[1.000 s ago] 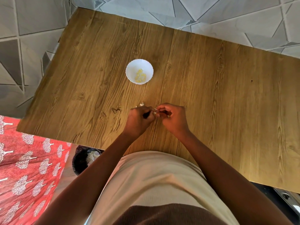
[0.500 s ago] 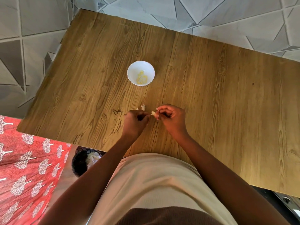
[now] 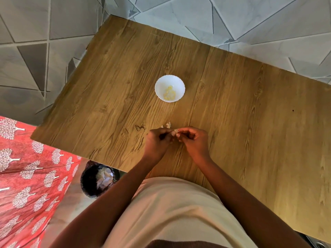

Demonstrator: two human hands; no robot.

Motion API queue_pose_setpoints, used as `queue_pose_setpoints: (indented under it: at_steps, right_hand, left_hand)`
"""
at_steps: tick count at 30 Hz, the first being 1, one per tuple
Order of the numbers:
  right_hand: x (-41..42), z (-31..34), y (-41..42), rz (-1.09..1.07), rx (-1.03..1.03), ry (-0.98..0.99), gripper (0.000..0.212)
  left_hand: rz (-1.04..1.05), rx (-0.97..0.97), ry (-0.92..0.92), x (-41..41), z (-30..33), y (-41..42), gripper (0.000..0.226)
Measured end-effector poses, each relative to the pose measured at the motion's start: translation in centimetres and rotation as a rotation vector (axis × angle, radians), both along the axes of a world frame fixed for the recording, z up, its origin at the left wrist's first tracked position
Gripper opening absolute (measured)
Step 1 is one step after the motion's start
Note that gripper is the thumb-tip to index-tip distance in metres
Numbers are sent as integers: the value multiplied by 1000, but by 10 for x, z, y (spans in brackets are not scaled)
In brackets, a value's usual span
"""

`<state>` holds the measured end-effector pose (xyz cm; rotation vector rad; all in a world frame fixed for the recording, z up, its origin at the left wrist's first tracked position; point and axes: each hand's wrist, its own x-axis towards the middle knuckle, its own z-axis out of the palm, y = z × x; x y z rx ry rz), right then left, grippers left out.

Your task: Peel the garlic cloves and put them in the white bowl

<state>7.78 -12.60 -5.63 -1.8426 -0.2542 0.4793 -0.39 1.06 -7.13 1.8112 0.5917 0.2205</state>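
Note:
A white bowl (image 3: 180,81) stands in the middle of the wooden table (image 3: 250,113) and holds several pale yellow peeled garlic cloves (image 3: 169,93). Nearer to me, my left hand (image 3: 157,143) and my right hand (image 3: 194,141) meet fingertip to fingertip. Both pinch a small whitish garlic clove (image 3: 174,133) between them; most of it is hidden by the fingers. Small bits of white garlic skin (image 3: 168,125) lie on the table just beyond my hands.
A dark round bin (image 3: 97,179) with crumpled white paper sits on the floor by the table's near left corner. A red patterned cloth (image 3: 26,169) lies to the left. Grey tiled floor surrounds the table's far side.
My hands stay together on the clove, with only small finger movements. The camera has shifted a little, so the table sits slightly lower in view.

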Motion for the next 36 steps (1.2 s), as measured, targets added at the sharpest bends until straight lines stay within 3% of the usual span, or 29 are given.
queue_pose_setpoints:
  at_steps: [4, 11, 19, 22, 29, 36]
  right_hand:
    - [0, 0, 3, 24, -1, -18, 13]
    - [0, 8, 5, -20, 65, 140, 13]
    - [1, 11, 6, -66, 161, 218, 17]
    - [3, 11, 5, -96, 214, 291, 26]
    - [4, 9, -1, -123, 177, 303, 20]
    - [7, 6, -4, -150, 274, 354, 16]
  left_hand:
    - [36, 37, -7, 0, -3, 0, 9]
    - [29, 276, -86, -3, 4, -6, 8]
    - [126, 169, -69, -1, 9, -8, 13]
    - [125, 200, -46, -1, 7, -9, 15]
    - [56, 378, -47, -2, 2, -10, 7]
    - [49, 343, -77, 1, 2, -6, 17]
